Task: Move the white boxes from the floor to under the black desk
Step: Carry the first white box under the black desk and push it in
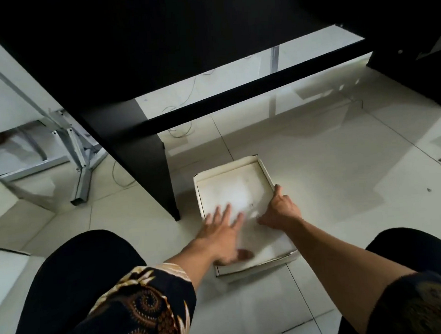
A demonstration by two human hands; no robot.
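A flat, open white box (237,189) lies on the tiled floor just right of the black desk's side panel (147,155), at the mouth of the space under the desk (105,45). My left hand (221,233) rests flat inside the box near its front, fingers spread and blurred. My right hand (280,209) grips the box's right rim, thumb along the edge. The box's near left corner is hidden by my left hand.
A grey metal frame leg (80,164) stands left of the desk panel. Thin cables (181,128) lie on the floor below the desk's black crossbar (261,90). Another black cabinet (418,62) stands at the right. A pale box edge (5,275) shows at the far left. My knees fill the lower corners.
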